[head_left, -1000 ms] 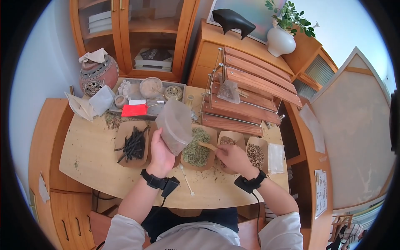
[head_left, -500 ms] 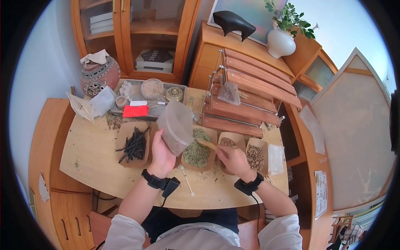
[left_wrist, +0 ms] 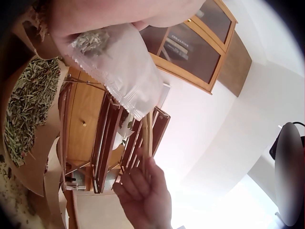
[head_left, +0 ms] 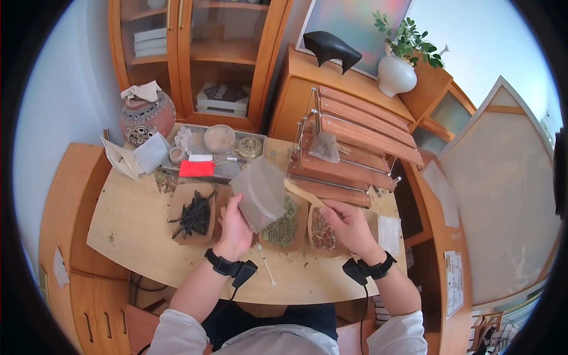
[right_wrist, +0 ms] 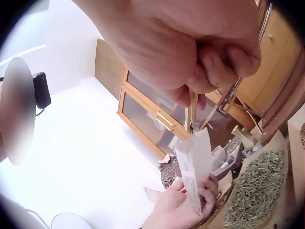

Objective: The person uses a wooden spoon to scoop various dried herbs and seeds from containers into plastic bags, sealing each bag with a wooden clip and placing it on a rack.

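Observation:
My left hand point(head_left: 236, 229) grips a translucent pouch point(head_left: 259, 194) above the table, its fingers behind it. In the left wrist view, dried green herb shows inside the low end of the pouch point(left_wrist: 136, 71). Between thumb and fingers my right hand point(head_left: 350, 231) pinches a wooden scoop point(head_left: 303, 193), whose far end is at the pouch's upper right edge. The right wrist view shows the scoop point(right_wrist: 192, 112) at the mouth of the pouch point(right_wrist: 194, 162). Beneath the pouch stands a paper tray of green herb point(head_left: 281, 228); a tray of reddish pieces point(head_left: 322, 231) sits under the right hand.
A tray of black strips point(head_left: 195, 216) lies to the left. Behind are a grey tray with jars point(head_left: 228, 168), a red packet point(head_left: 196, 169) and a slatted wooden rack point(head_left: 355, 136). A thin white-tipped stick point(head_left: 266, 264) lies near the front; a clear packet point(head_left: 389, 235) is at the right.
The right hand has lifted the scoop from over the green herb to the pouch's upper edge. The left hand still holds the pouch. The head view has tilted up slightly.

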Motion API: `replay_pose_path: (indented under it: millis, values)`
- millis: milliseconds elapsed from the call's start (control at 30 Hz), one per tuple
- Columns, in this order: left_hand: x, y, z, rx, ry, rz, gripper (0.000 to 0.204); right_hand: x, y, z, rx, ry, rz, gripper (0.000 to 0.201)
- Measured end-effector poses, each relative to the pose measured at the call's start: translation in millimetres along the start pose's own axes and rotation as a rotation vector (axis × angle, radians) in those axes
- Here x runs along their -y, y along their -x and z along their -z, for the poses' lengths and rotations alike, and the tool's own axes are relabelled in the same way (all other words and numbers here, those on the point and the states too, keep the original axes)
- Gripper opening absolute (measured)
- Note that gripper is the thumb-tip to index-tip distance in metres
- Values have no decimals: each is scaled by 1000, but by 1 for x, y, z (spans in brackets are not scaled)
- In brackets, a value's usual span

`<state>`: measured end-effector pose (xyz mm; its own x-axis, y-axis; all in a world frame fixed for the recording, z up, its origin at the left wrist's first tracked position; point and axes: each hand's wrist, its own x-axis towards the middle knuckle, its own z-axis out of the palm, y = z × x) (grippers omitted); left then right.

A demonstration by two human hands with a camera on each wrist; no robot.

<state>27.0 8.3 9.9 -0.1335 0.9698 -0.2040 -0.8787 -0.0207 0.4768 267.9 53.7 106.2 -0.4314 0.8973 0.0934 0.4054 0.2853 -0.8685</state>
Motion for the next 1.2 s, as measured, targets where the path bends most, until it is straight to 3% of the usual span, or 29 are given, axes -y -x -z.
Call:
replay_pose_path:
  millis: [67,167,300,400,500,600,800,900,1100,1200]
  values:
    - [0,2,-4,22,0,16,53,6,-4,-3,45,18,-25,32]
    - [4,1,-1,69,1,34,53,23,-2,-7,48,297,38,35]
    - [3,3,-3,77,-6,37,53,29,6,3,18,224,38,38]
    - [4,0,3,58,-8,5,53,10,16,7,-101,60,50,38]
    - [4,-2,5,34,45,-59,52,-1,29,12,-38,246,-135,33]
    - [4,-3,7,20,52,-97,53,-20,34,1,98,612,63,26]
    - [3,-2,5,-30,45,-156,52,-18,11,-42,30,635,244,20]
    - [2,0,-1,-46,55,-159,51,-21,10,-54,69,803,308,19]
    - [4,-4,5,-11,37,-161,50,-22,14,-26,114,945,216,18]
    - [4,-7,9,7,41,-162,50,-13,1,-28,66,817,191,19]
